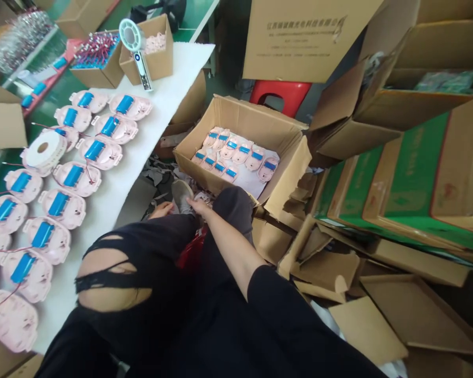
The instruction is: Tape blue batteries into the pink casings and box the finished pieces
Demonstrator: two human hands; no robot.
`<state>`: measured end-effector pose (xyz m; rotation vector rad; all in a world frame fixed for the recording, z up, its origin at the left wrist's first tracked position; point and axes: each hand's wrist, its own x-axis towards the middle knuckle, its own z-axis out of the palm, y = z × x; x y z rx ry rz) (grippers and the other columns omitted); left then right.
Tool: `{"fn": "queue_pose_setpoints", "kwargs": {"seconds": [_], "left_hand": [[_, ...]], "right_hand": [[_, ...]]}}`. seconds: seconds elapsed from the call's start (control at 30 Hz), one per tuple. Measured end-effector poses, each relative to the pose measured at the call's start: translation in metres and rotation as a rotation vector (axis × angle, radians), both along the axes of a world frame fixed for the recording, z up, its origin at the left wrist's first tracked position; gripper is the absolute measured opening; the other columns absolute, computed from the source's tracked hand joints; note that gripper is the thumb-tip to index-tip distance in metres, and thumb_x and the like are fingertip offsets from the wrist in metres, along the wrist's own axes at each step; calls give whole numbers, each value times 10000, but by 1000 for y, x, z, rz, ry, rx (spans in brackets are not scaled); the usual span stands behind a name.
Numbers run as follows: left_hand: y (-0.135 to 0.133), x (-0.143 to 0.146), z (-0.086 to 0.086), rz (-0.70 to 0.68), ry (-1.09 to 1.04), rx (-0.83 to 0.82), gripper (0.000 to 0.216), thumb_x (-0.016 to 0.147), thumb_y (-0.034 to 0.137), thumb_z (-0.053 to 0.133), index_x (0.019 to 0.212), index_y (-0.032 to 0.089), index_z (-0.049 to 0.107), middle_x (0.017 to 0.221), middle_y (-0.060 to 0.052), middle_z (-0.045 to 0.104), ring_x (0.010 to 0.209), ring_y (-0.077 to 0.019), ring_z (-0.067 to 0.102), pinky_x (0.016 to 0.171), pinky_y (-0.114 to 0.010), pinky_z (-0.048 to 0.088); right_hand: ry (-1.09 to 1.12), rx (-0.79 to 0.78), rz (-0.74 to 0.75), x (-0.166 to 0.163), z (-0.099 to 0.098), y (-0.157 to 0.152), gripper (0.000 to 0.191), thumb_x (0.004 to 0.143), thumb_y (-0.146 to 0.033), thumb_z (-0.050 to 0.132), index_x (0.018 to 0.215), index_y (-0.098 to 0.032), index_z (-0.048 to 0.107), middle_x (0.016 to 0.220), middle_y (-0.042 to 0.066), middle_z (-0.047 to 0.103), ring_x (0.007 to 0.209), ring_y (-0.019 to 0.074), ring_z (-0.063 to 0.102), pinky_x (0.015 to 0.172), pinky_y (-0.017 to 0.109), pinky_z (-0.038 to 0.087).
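Down beside the seat, a grey shoe [182,194] is on my foot, near the floor. My right hand [199,206] reaches down between my legs and grips the shoe's edge, thumb against its side. My left hand [161,210] is low on the other side of the shoe, close to it; its fingers are small and partly hidden by my leg, so I cannot tell whether they touch it. In front of my knees stands an open cardboard box [240,113] holding several pink shells [242,151] with blue cells.
On the left, a white-topped table [142,136] carries rows of pink shells [69,207] with blue cells, a tape roll [43,149] and a handheld fan [136,47]. A red stool [279,94] stands behind the box. Flattened cardboard [429,310] and green-brown cartons [410,173] crowd the right.
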<state>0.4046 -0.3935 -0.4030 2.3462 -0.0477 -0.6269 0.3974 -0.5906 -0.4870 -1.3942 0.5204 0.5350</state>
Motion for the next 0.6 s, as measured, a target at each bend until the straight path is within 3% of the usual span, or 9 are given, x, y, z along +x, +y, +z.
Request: {"fn": "queue_pose_setpoints", "kwargs": {"seconds": [0.13,0.27,0.47,0.53,0.6], "left_hand": [[-16,33,-18,-195,64,35,327,979,461,716,949,136,700,891,-24,692,850,-186,669,844,-379,582],[-13,38,-19,-273,75,51,296,919,438,782,888,154,706,902,-32,691,886,-196,655,904,-405,553],[-4,28,-24,-107,91,33,307,931,444,767,930,143,706,963,-39,699,942,-220,663,906,-407,556],[-4,23,-25,-17,122,0,300,961,436,738,954,138,702,941,-32,696,892,-203,669,854,-381,575],[-5,18,-23,101,134,-36,308,999,443,692,993,135,686,883,-19,670,776,-166,648,744,-333,578]], "right_hand": [[-112,186,-110,11,9,6,404,815,-463,821,1013,-203,584,756,-32,613,623,123,558,615,242,489],[-226,307,-144,18,21,7,463,754,-440,852,1046,-221,566,754,-61,615,660,114,578,684,236,505],[-245,280,-22,19,23,16,437,805,-385,826,1135,-215,596,889,-21,703,807,140,661,802,258,527],[-208,197,11,18,19,15,388,888,-427,756,1168,-209,600,941,8,714,867,157,662,838,272,521],[-161,108,63,16,15,13,337,932,-487,709,1050,-180,635,878,30,703,850,178,645,836,285,509]]}}
